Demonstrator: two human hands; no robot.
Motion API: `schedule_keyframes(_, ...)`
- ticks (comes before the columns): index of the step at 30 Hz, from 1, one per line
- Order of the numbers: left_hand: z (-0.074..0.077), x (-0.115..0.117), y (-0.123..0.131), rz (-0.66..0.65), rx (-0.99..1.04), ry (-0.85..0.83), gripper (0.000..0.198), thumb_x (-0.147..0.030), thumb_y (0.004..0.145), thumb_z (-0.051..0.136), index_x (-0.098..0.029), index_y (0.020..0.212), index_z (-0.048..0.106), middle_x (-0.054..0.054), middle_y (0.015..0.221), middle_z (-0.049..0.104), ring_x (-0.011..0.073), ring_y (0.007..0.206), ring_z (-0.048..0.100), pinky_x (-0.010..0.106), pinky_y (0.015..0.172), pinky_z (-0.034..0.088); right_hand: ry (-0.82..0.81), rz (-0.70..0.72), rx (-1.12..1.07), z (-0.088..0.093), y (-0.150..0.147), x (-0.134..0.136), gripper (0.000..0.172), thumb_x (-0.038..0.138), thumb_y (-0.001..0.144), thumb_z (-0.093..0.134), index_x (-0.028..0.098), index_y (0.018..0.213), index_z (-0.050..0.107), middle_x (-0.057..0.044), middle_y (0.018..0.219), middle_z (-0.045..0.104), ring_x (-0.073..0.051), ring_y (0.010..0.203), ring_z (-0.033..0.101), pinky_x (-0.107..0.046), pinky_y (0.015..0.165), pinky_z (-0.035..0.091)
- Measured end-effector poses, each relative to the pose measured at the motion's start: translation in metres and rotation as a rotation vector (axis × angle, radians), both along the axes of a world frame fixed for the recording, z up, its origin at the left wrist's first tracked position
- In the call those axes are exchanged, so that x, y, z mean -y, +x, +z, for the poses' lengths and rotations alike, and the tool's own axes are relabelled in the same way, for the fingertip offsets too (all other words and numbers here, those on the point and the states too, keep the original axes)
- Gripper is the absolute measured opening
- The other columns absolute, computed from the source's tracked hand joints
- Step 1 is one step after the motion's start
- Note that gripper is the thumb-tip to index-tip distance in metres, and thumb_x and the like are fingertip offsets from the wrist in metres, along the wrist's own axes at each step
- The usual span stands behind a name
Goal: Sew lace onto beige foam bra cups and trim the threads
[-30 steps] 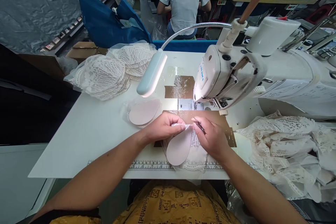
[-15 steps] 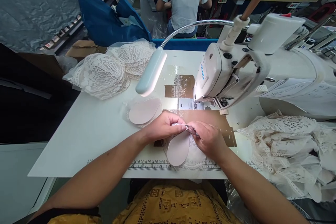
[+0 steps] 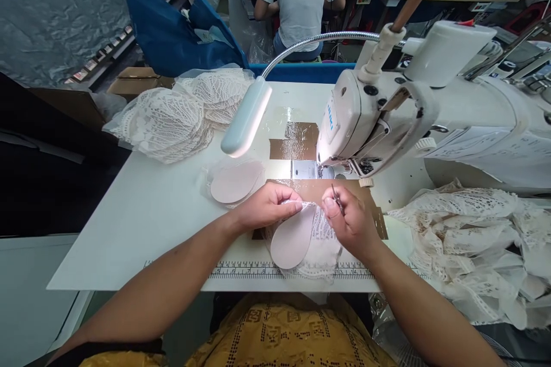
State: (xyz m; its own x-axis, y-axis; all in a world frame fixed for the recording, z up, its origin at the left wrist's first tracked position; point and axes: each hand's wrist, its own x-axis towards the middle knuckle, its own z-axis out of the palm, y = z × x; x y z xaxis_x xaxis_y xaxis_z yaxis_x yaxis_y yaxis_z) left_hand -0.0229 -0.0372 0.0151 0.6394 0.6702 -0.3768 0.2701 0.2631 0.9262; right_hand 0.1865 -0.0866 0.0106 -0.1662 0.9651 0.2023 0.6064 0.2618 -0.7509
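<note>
My left hand point(image 3: 275, 205) pinches the top edge of a white lace piece point(image 3: 325, 241) in front of the sewing machine. A smooth, pale teardrop-shaped pad point(image 3: 293, 241) hangs with the lace, its rounded end down over the ruler strip. To the right, my right hand point(image 3: 348, 218) is closed around small dark metal thread snips point(image 3: 337, 199), tips pointing up and mostly hidden by the fingers. That hand is slightly apart from the lace edge. Another pale pad point(image 3: 236, 180) on sheer fabric lies left of my hands.
The sewing machine point(image 3: 353, 117) stands behind my right hand, with a lit gooseneck lamp point(image 3: 247, 117) reaching over the table. Lace pieces are stacked at the back left point(image 3: 172, 117), and more lace point(image 3: 477, 241) is heaped at the right. A person point(image 3: 299, 0) sits beyond the table.
My right hand has drawn away from the lace edge to the right, and the snips now point upward. The pad has swung slightly left; my left hand keeps its pinch.
</note>
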Motion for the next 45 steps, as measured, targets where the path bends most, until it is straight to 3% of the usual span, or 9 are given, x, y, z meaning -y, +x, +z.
schedule_keyframes(4,-0.002,-0.001,-0.002,-0.004,0.010,-0.011,0.033,-0.044,0.087,0.061,-0.012,0.080,0.061,-0.003,0.061,0.046,0.0058,0.050,0.038,0.016,0.043,0.029,0.020,0.008,-0.012,0.001,0.000,-0.001,0.022,0.027,0.093,0.044,0.021,0.076,0.056,0.003,0.059,0.058,-0.012,0.052,0.053,-0.022,0.054,0.042)
schedule_keyframes(7,-0.001,0.000,-0.002,-0.008,0.021,-0.010,0.032,-0.043,0.087,0.061,-0.012,0.081,0.062,-0.003,0.061,0.045,0.0062,0.051,0.038,0.017,0.044,0.029,0.126,0.085,0.073,-0.007,-0.001,0.000,0.017,0.026,0.093,0.048,0.020,0.088,0.063,-0.001,0.074,0.070,-0.015,0.065,0.063,-0.024,0.059,0.046)
schedule_keyframes(11,0.000,0.000,0.000,-0.017,0.031,-0.023,0.032,-0.043,0.085,0.062,-0.011,0.081,0.064,-0.003,0.060,0.045,0.0063,0.050,0.037,0.017,0.043,0.029,0.213,0.147,0.123,-0.019,-0.002,0.000,0.018,0.023,0.092,0.049,0.019,0.099,0.065,-0.005,0.085,0.073,-0.017,0.074,0.067,-0.025,0.063,0.048)
schedule_keyframes(19,0.003,0.001,0.003,-0.012,0.039,-0.026,0.034,-0.043,0.083,0.064,-0.009,0.086,0.066,-0.003,0.059,0.046,0.0060,0.049,0.037,0.016,0.041,0.028,0.290,0.127,0.265,-0.017,-0.006,0.000,0.017,0.018,0.089,0.042,0.018,0.087,0.059,-0.003,0.069,0.067,-0.016,0.058,0.060,-0.025,0.053,0.039)
schedule_keyframes(27,0.004,0.001,0.002,-0.002,0.047,-0.005,0.033,-0.044,0.085,0.062,-0.012,0.077,0.060,-0.004,0.056,0.043,0.0061,0.048,0.037,0.017,0.041,0.027,0.211,0.059,0.234,-0.016,-0.005,-0.001,0.013,0.020,0.088,0.042,0.020,0.092,0.054,-0.004,0.074,0.067,-0.018,0.061,0.059,-0.026,0.055,0.041)
schedule_keyframes(32,0.005,0.001,0.001,-0.018,0.015,0.030,0.033,-0.044,0.086,0.061,-0.012,0.078,0.061,-0.005,0.052,0.042,0.0060,0.046,0.036,0.017,0.041,0.026,0.166,0.028,0.202,-0.015,-0.005,0.000,0.012,0.021,0.085,0.043,0.021,0.083,0.054,0.000,0.065,0.061,-0.016,0.055,0.053,-0.025,0.052,0.038)
schedule_keyframes(40,0.003,0.000,-0.002,-0.003,-0.053,0.082,0.032,-0.043,0.087,0.060,-0.012,0.081,0.063,-0.002,0.062,0.053,0.0076,0.053,0.046,0.016,0.045,0.033,0.037,-0.047,0.076,-0.004,-0.004,-0.002,0.012,0.022,0.084,0.045,0.021,0.074,0.052,0.003,0.059,0.053,-0.013,0.053,0.048,-0.023,0.051,0.036)
schedule_keyframes(42,0.002,0.000,-0.002,-0.001,-0.062,0.091,0.032,-0.043,0.087,0.059,-0.012,0.083,0.064,-0.001,0.064,0.054,0.0077,0.054,0.047,0.016,0.045,0.034,-0.041,0.001,-0.042,0.001,0.000,-0.001,0.015,0.022,0.084,0.045,0.022,0.070,0.050,0.004,0.057,0.050,-0.012,0.051,0.046,-0.023,0.050,0.036)
schedule_keyframes(45,0.001,0.000,-0.002,-0.001,-0.073,0.114,0.031,-0.043,0.087,0.058,-0.012,0.084,0.064,0.000,0.067,0.056,0.0079,0.055,0.048,0.016,0.047,0.036,-0.222,0.267,-0.351,0.006,0.009,0.003,0.017,0.025,0.087,0.045,0.022,0.071,0.049,0.005,0.056,0.049,-0.010,0.046,0.043,-0.022,0.047,0.037)
